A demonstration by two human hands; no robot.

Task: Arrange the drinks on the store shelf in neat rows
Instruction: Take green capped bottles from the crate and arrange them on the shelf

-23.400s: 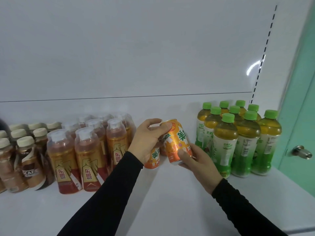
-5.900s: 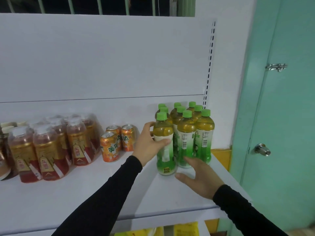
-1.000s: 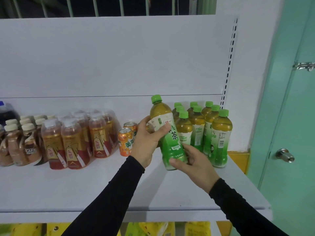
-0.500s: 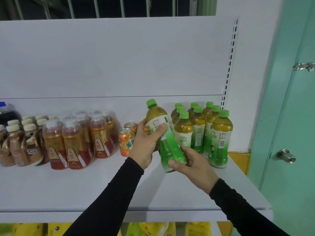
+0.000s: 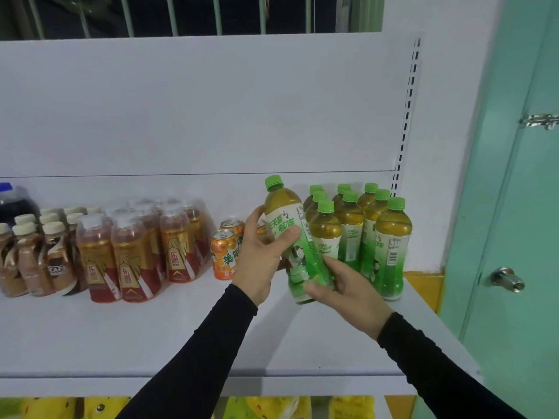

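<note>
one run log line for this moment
left hand: grips green tea bottle | right hand: holds its base | bottle: tilted, off shelf

Far right: a pale green door (image 5: 514,207) with a round metal knob (image 5: 508,279) and a metal latch (image 5: 541,124) higher up. Behind the white back panel (image 5: 196,107), dark vertical bars (image 5: 174,15). Below, near edge: yellow packages (image 5: 266,408).

A shop: white slotted display shelf (image 5: 151,343) stocked with grouped bottled drinks (image 5: 357,231) (cans (image 5: 223,252) too).
</note>
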